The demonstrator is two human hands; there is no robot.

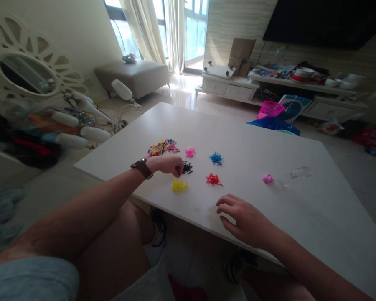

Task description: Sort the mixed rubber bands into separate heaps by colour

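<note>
My left hand (172, 165), with a brown-strapped watch at the wrist, is closed in a pinch beside a pile of small black bands (187, 168), which look like hair elastics. A dark bit shows at its fingertips, too small to make out. Just below lies a yellow pile (179, 186); behind the hand is a mixed-colour pile (163, 147), partly covered by it. Pink (190, 152), blue (216, 158) and red (213, 179) piles lie to the right. My right hand (242, 217) rests near the front table edge, fingers apart and holding nothing, close to the red pile.
On the right of the white table (253, 154) lie a pink cap-like object (268, 179) and a clear container (301, 172) on its side. Beyond the far edge stands a pink basket (270, 109). A white multi-armed lamp or stand (95, 133) is at the left.
</note>
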